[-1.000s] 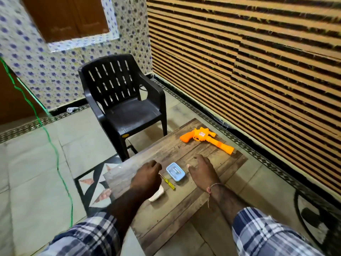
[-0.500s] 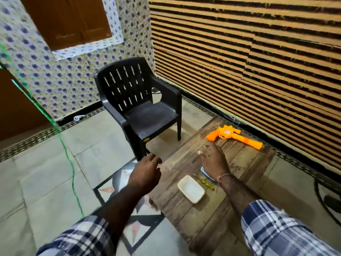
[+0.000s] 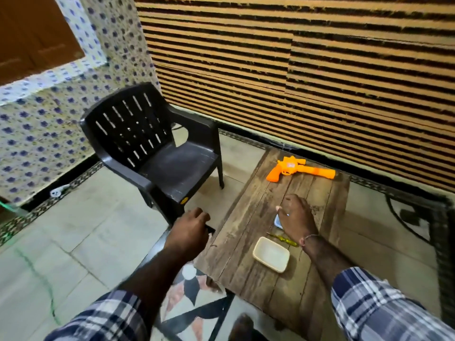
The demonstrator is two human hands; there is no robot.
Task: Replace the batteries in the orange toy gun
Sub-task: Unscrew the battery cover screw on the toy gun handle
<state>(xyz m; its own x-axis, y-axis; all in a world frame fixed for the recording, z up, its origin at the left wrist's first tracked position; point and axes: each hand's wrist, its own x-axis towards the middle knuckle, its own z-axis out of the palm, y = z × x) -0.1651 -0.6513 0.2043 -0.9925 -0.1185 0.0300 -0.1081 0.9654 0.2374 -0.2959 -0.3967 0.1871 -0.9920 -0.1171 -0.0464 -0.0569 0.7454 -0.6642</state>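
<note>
The orange toy gun [image 3: 300,168] lies on its side at the far end of a low wooden table [image 3: 256,207], barrel pointing right. My right hand [image 3: 296,216] hovers over the table's middle with fingers spread, covering most of a small blue tray [image 3: 277,221]; it holds nothing. A yellow-green screwdriver [image 3: 283,239] lies just behind that wrist. Beside it sits an empty cream tray [image 3: 270,254]. My left hand [image 3: 190,232] hangs off the table's left edge above the floor, fingers loosely curled and empty. The blue tray's contents are hidden.
A black plastic chair [image 3: 157,148] stands on the tiled floor just left of the table's far end. A striped bamboo blind [image 3: 320,82] covers the wall right behind the table. A green cord [image 3: 37,274] runs along the floor at left.
My left hand has drawn back left off the table, uncovering the cream tray. My right hand has moved forward over the blue tray. The view has swung left.
</note>
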